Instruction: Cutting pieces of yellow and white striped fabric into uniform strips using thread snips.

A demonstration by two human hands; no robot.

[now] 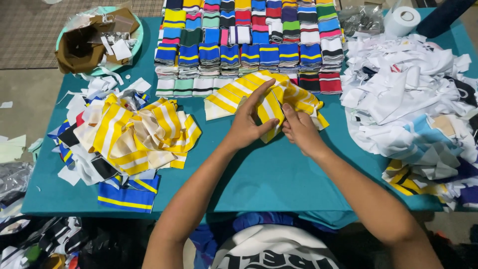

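Observation:
A fan of yellow-and-white striped knit pieces [234, 94] lies on the teal table [279, 174] in front of me. My left hand [249, 122] rests on it, fingers stretched over the stripes and thumb pinching one folded piece [271, 112]. From the right, my right hand [298, 128] grips the same folded piece at its lower edge. Both forearms reach in from the bottom of the view.
Neat stacks of folded striped pieces [249, 45] fill the back of the table. A loose yellow-striped heap [144, 134] lies left, a white scrap pile [413, 94] right. A round tray with a brown bag [94, 42] sits far left, a tape roll [402, 20] far right.

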